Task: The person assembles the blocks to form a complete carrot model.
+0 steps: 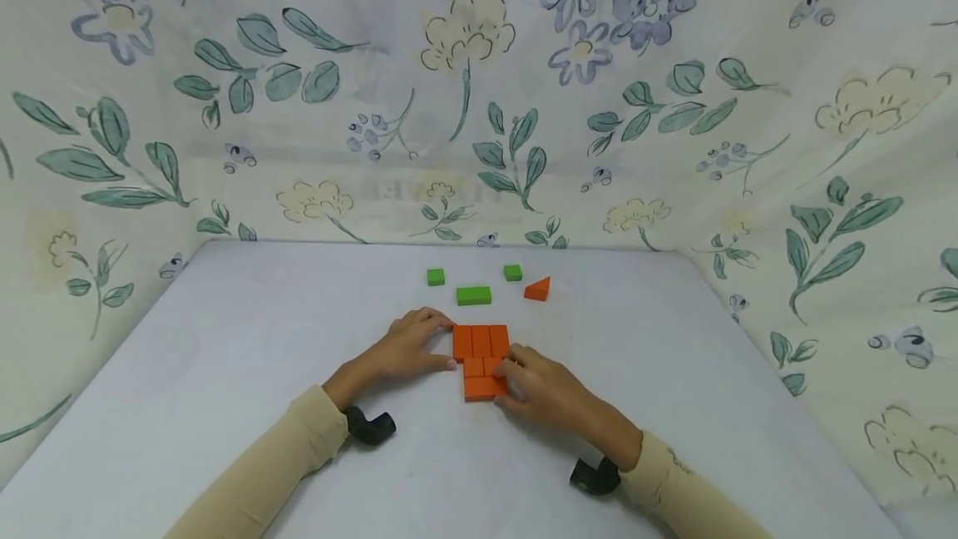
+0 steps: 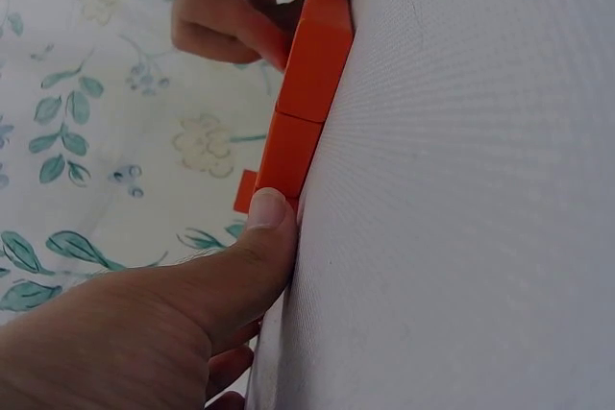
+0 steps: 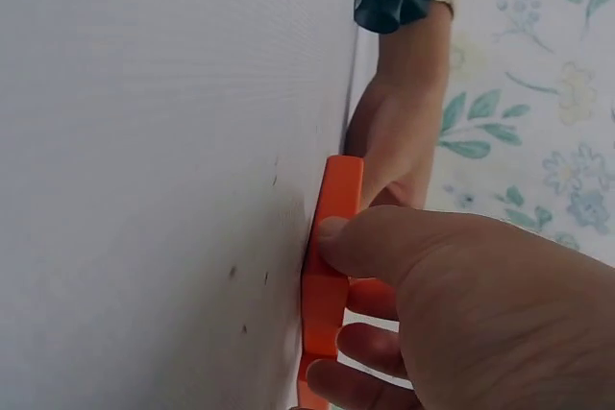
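Several flat orange blocks lie together on the white table, with three tall blocks point(image 1: 481, 341) side by side on top. Below them are two small blocks point(image 1: 474, 367) and a wide block point(image 1: 479, 389). My left hand point(image 1: 410, 348) is at the group's left side, its fingertips touching the upper-left corner and its thumb point(image 2: 271, 213) against the blocks' side. My right hand point(image 1: 550, 389) holds the lower right part, thumb point(image 3: 360, 242) on the front side of an orange block point(image 3: 336, 189) and fingers curled behind; it partly covers the blocks.
Behind the group lie a green rectangular block point(image 1: 474, 296), two small green blocks point(image 1: 436, 277) point(image 1: 512, 273) and an orange wedge point(image 1: 537, 289). A floral cloth point(image 1: 404, 106) hangs beyond the table's back edge. Black bands are on both wrists.
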Demonstrator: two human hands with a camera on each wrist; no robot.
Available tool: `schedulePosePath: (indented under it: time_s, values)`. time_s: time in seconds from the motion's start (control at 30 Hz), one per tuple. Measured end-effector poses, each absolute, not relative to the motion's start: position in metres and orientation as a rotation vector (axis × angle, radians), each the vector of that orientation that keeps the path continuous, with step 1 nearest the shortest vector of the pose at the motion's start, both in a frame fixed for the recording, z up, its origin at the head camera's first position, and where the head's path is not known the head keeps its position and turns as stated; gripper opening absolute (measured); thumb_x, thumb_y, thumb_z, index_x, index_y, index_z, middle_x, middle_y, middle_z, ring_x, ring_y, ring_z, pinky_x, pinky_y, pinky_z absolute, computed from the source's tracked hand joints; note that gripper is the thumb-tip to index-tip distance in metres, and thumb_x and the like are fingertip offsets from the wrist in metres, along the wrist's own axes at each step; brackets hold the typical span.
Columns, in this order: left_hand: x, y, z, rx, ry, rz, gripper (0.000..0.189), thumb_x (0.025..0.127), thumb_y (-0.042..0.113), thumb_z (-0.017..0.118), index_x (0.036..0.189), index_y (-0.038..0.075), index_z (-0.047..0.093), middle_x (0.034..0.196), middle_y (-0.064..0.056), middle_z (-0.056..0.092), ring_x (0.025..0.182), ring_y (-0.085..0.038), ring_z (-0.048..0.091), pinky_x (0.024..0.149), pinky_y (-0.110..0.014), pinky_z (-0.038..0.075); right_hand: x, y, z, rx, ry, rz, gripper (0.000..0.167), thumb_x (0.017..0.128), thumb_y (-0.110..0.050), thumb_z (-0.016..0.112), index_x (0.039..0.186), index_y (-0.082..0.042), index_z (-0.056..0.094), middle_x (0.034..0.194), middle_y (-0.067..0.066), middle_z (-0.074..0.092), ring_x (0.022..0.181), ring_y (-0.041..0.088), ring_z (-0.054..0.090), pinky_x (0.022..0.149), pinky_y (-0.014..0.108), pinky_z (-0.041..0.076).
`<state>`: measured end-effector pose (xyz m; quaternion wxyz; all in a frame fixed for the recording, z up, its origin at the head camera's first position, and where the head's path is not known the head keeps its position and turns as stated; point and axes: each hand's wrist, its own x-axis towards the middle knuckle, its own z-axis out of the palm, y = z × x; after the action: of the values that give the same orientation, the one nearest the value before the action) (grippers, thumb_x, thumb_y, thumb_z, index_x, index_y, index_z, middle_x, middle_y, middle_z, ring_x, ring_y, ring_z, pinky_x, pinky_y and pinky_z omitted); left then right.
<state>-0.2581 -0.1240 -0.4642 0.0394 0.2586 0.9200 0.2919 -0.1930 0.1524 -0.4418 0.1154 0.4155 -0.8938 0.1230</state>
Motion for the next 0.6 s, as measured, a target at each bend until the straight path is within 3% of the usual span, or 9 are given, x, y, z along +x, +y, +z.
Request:
schedulePosePath:
  time_s: [0.6]
  values:
    - [-0.2622, -0.1270, -0.4622, 0.792, 2.812, 0.914, 0.064, 0.083, 0.047, 0.079, 0.136, 0.016, 0.058, 0.141, -0.005, 0.052, 0.134, -0.029, 0.045, 0.106, -0.054, 0.033, -0.1931, 0.1460, -0.4346, 1.168, -2.716, 0.310, 0.028, 0.088, -0.031, 0.078, 0.108, -0.014, 0.067, 0.094, -0.005, 0.052, 0.083, 0.007, 0.048, 0.072, 0.014, 0.047]
